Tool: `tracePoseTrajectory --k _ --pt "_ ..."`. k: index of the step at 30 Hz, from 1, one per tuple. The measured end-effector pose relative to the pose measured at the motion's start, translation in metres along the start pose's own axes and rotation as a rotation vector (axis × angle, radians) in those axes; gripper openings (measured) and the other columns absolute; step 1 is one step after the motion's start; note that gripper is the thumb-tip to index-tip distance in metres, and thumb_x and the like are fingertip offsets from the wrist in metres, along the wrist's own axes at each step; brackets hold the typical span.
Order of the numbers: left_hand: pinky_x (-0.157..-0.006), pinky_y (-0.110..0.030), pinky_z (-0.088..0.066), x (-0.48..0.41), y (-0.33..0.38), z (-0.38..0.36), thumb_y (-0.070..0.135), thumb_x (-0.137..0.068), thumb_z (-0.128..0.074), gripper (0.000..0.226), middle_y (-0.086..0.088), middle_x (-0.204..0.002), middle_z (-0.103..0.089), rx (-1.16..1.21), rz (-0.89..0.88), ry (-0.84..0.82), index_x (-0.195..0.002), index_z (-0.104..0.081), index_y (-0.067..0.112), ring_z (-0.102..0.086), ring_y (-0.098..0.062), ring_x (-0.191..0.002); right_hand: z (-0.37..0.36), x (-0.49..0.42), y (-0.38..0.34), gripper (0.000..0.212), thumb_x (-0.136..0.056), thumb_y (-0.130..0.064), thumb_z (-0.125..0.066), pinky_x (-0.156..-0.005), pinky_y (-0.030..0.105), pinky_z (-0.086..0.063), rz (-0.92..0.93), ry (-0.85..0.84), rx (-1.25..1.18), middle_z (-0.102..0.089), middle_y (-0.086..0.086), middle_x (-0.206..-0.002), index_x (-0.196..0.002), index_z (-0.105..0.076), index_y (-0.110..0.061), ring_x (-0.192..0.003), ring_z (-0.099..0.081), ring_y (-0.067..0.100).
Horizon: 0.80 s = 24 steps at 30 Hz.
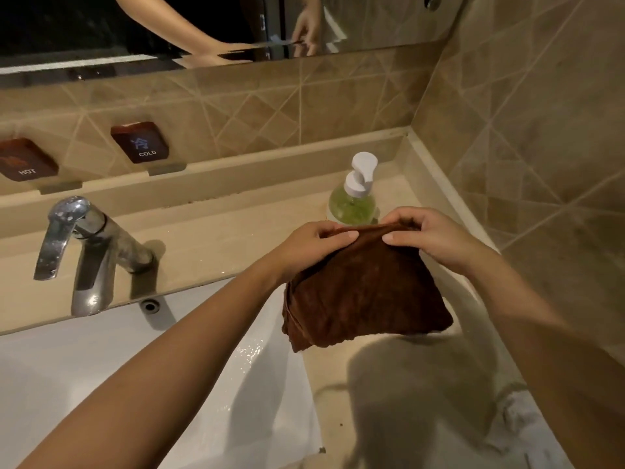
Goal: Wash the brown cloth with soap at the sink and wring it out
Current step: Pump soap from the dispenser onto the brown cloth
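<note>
Both hands up now, left hand and right hand each pinching the brown cloth by its top edge, hanging above the bench beside the sink, just before the soap bottle.

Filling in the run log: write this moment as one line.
left hand: pinches brown cloth top edge | right hand: pinches same edge | sink: below-left of cloth | soap bottle: behind, untouched | tap: no stream

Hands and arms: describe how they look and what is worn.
The left hand and right hand are bare: no gloves, rings, watch or bracelets show. The left forearm and right forearm are uncovered to the frame edge, no sleeves in view. Thumbnails look short and unpainted.
</note>
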<state>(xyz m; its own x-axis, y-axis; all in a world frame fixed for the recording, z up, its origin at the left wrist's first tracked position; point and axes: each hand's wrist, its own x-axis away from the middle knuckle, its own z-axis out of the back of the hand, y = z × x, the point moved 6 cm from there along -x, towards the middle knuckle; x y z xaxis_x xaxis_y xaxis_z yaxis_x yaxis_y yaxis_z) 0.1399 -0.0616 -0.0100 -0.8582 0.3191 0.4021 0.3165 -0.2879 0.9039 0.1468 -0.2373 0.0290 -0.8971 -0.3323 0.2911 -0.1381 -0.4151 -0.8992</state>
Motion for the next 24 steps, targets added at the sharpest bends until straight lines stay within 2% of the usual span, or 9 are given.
tracePoseTrajectory --k 3,5,8,11,13,15,17,20,24 --pt "-0.083 -0.025 -0.055 -0.008 0.016 -0.003 0.035 -0.092 -0.059 0.028 -0.006 -0.107 -0.073 0.250 0.048 -0.052 -0.111 -0.070 0.018 -0.069 -0.018 -0.096 0.015 -0.014 -0.009 0.016 -0.080 -0.001 -0.065 -0.067 0.011 -0.049 -0.025 0.079 -0.073 -0.064 0.000 -0.082 -0.095 -0.068 -0.008 -0.074 -0.061 0.005" --pt "-0.084 -0.025 -0.055 -0.018 0.025 -0.003 0.030 -0.094 -0.055 0.027 -0.007 -0.108 -0.072 0.359 0.038 0.004 -0.111 -0.069 0.016 -0.068 -0.019 -0.097 0.022 -0.024 -0.009 0.015 -0.079 0.000 -0.065 -0.067 0.015 -0.048 -0.069 0.122 -0.086 -0.063 0.002 -0.081 -0.089 -0.068 -0.012 -0.077 -0.060 0.011" --pt "-0.083 -0.026 -0.054 -0.029 0.029 -0.007 0.025 -0.096 -0.052 0.028 -0.007 -0.103 -0.072 0.552 0.067 0.068 -0.117 -0.065 0.010 -0.068 -0.018 -0.094 0.030 -0.042 -0.014 0.019 -0.084 -0.002 -0.058 -0.068 0.014 -0.047 -0.084 0.123 -0.049 -0.064 -0.001 -0.086 -0.088 -0.067 -0.018 -0.079 -0.058 0.008" --pt "-0.077 -0.030 -0.056 -0.034 0.023 -0.014 0.022 -0.097 -0.051 0.029 -0.010 -0.098 -0.069 0.799 0.178 0.037 -0.118 -0.061 0.006 -0.067 -0.020 -0.087 0.037 -0.063 -0.030 0.017 -0.091 -0.018 -0.051 -0.072 0.024 -0.045 -0.058 0.198 -0.059 -0.063 -0.002 -0.085 -0.086 -0.066 -0.022 -0.075 -0.054 0.011" --pt "-0.082 -0.033 -0.055 -0.033 0.021 -0.018 0.022 -0.096 -0.051 0.025 -0.013 -0.097 -0.068 0.906 0.235 0.004 -0.110 -0.063 0.004 -0.066 -0.022 -0.087 0.034 -0.080 -0.045 0.028 -0.096 -0.033 -0.041 -0.069 0.026 -0.045 -0.040 0.240 -0.015 -0.061 -0.002 -0.082 -0.087 -0.064 -0.019 -0.072 -0.052 0.013" --pt "-0.083 -0.035 -0.054 -0.032 0.020 -0.018 0.023 -0.096 -0.051 0.025 -0.013 -0.094 -0.070 0.980 0.263 -0.012 -0.106 -0.065 0.004 -0.067 -0.023 -0.087 0.023 -0.099 -0.060 0.041 -0.096 -0.044 -0.033 -0.075 0.029 -0.046 -0.023 0.246 0.110 -0.062 -0.002 -0.088 -0.091 -0.063 -0.018 -0.079 -0.056 0.013" --pt "-0.080 -0.036 -0.056 -0.031 0.020 -0.017 0.023 -0.096 -0.051 0.028 -0.014 -0.096 -0.071 1.034 0.262 -0.035 -0.112 -0.064 0.003 -0.069 -0.024 -0.086 0.008 -0.116 -0.070 0.047 -0.096 -0.049 -0.029 -0.078 0.030 -0.044 -0.004 0.184 0.228 -0.063 -0.003 -0.087 -0.092 -0.064 -0.017 -0.084 -0.057 0.014" --pt "-0.073 -0.036 -0.058 -0.029 0.022 -0.015 0.024 -0.096 -0.050 0.030 -0.017 -0.092 -0.073 1.056 0.263 -0.082 -0.104 -0.067 0.000 -0.072 -0.025 -0.078 -0.004 -0.127 -0.070 0.052 -0.098 -0.046 -0.028 -0.067 0.027 -0.040 -0.004 0.116 0.389 -0.061 0.000 -0.078 -0.091 -0.066 -0.011 -0.074 -0.054 0.014" --pt "-0.080 -0.036 -0.056 -0.031 0.022 -0.013 0.026 -0.094 -0.052 0.033 -0.015 -0.105 -0.067 1.046 0.277 -0.082 -0.115 -0.062 0.002 -0.066 -0.025 -0.094 -0.003 -0.133 -0.065 0.052 -0.098 -0.039 -0.028 -0.059 0.025 -0.036 0.022 0.134 0.409 -0.062 0.001 -0.076 -0.083 -0.069 -0.011 -0.067 -0.052 0.012"
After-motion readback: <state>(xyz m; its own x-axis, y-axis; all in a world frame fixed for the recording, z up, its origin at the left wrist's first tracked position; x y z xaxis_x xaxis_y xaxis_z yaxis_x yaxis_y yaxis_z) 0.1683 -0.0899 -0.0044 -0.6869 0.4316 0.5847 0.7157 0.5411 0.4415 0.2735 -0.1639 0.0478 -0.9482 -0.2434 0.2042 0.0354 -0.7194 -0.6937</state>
